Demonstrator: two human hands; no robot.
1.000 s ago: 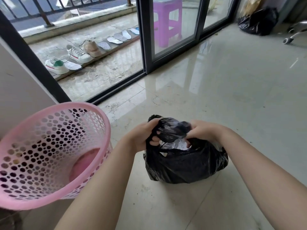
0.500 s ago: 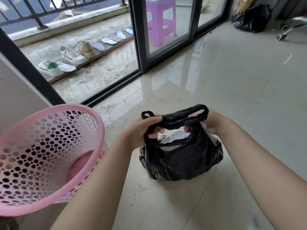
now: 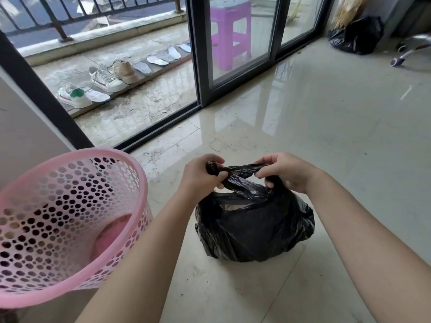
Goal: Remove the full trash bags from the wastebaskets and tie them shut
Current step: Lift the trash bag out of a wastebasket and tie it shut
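Observation:
A full black trash bag (image 3: 254,227) sits on the tiled floor in front of me. My left hand (image 3: 201,177) is closed on one twisted end of the bag's top, and my right hand (image 3: 284,171) grips the other end. The plastic between the hands is stretched into a taut band above the bag's mouth, where a gap shows pale contents. To the left stands a pink perforated wastebasket (image 3: 130,166), with no bag in it.
A second black trash bag (image 3: 356,36) lies at the far right corner beside a chair base (image 3: 405,52). Sliding glass doors (image 3: 233,66) stand ahead, with shoes (image 3: 105,80) and a purple stool (image 3: 231,31) on the balcony beyond. A wall is at the left.
The hands have pulled apart from the bunched top, stretching the bag's two ends sideways into a tight band. The bag's mouth has drawn narrower.

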